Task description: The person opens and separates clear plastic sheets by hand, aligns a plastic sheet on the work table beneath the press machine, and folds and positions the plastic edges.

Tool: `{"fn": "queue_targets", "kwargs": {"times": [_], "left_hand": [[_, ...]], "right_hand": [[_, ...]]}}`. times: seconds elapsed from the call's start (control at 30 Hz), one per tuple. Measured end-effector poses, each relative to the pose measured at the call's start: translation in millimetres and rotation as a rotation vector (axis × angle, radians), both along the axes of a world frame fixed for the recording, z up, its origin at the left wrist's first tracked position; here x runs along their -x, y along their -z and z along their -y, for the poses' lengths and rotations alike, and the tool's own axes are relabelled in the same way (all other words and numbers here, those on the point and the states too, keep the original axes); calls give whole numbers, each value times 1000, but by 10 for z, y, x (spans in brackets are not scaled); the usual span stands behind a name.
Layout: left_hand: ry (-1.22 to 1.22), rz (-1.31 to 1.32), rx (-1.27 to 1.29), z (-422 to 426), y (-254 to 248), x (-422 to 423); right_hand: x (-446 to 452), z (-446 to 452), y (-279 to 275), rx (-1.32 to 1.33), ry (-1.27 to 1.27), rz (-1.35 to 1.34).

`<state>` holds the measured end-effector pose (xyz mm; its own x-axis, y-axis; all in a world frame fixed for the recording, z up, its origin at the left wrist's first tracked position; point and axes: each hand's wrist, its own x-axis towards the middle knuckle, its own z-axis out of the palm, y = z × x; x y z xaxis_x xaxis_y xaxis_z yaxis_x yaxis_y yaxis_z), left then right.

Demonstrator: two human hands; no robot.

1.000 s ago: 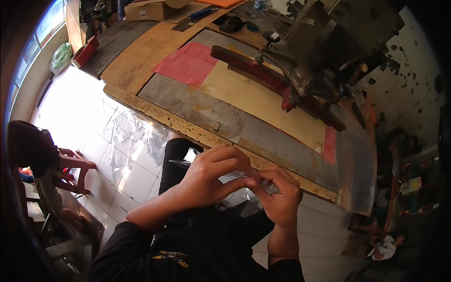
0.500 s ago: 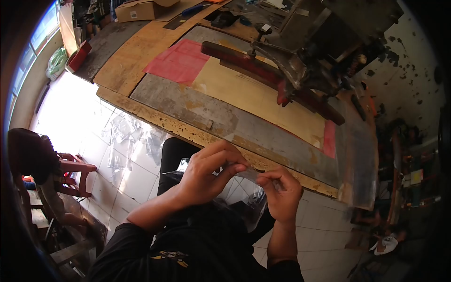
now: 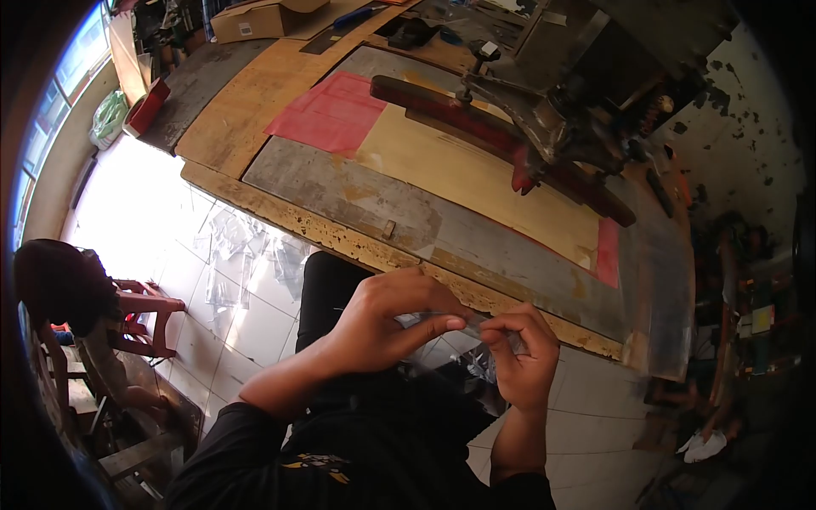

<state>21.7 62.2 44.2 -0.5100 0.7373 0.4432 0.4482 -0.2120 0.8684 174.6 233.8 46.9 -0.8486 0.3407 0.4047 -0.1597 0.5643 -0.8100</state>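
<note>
A clear plastic sheet or bag (image 3: 472, 361) hangs between my two hands, above my lap. My left hand (image 3: 399, 319) pinches its upper edge between thumb and fingers. Close beside it, my right hand (image 3: 523, 353) has its fingers curled and pinches the same edge. The plastic is see-through and creased, so its full outline is hard to make out. Both hands are just in front of the worktable's near wooden edge (image 3: 340, 240).
A machine with a long dark-red bar (image 3: 501, 140) stands over a yellow sheet (image 3: 476, 183) and red sheet (image 3: 327, 115) on the table. Clear plastic pieces (image 3: 234, 246) lie on the tiled floor. Another person (image 3: 76, 297) sits at left by a red stool (image 3: 151, 319). A cardboard box (image 3: 255, 21) is at the back.
My hands have shifted slightly right and down in view, still pinching the plastic. The left fingers are straighter. The table and machine appear slightly shifted right as the view moved.
</note>
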Motion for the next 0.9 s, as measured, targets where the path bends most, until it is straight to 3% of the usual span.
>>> {"fn": "queue_targets", "kwargs": {"times": [0.27, 0.4, 0.5, 0.6, 0.73, 0.9], "left_hand": [[-28, 30, -53, -58, 148, -35], [30, 83, 23, -38, -12, -37], [-51, 154, 84, -47, -41, -38], [-87, -42, 143, -22, 96, -8], [-72, -89, 198, -25, 142, 23], [0, -103, 213, -55, 165, 11]], "right_hand": [[65, 13, -13, -14, -26, 34], [92, 72, -65, -60, -15, 55], [51, -87, 100, 108, 23, -23], [-7, -127, 96, 304, 48, -21], [28, -186, 104, 149, 49, -49], [195, -85, -275, 162, 10, 6]]}}
